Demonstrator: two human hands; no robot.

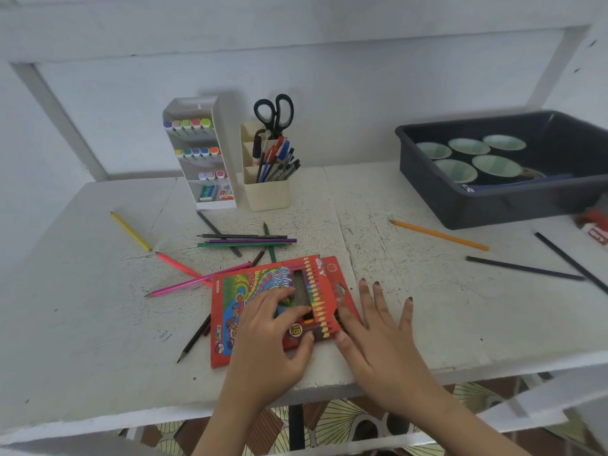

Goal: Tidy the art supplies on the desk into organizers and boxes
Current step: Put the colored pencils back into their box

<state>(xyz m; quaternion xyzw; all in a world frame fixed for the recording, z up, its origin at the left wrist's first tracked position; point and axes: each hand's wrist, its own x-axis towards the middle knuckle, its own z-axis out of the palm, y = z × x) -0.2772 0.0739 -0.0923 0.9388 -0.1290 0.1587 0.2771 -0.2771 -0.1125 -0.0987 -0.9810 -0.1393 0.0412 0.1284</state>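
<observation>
A red colour-pencil box (237,291) lies flat on the white desk (82,324) near the front edge, its flap open to the right. My left hand (273,343) rests on the box, fingers curled over its window and thumb at its lower edge. My right hand (378,337) lies with straight fingers at the open right end, thumb against the pencils inside. Loose pencils lie around: yellow (131,231), pink ones (197,279), a green and purple bunch (245,240), a dark one (194,339), orange (439,235), and two black ones (524,268).
A white marker organizer (200,153) and a cream pen holder (268,189) with scissors (273,113) stand at the back. A dark bin (487,205) with several pale bowls sits at the right, a small red-and-white item (595,225) beside it.
</observation>
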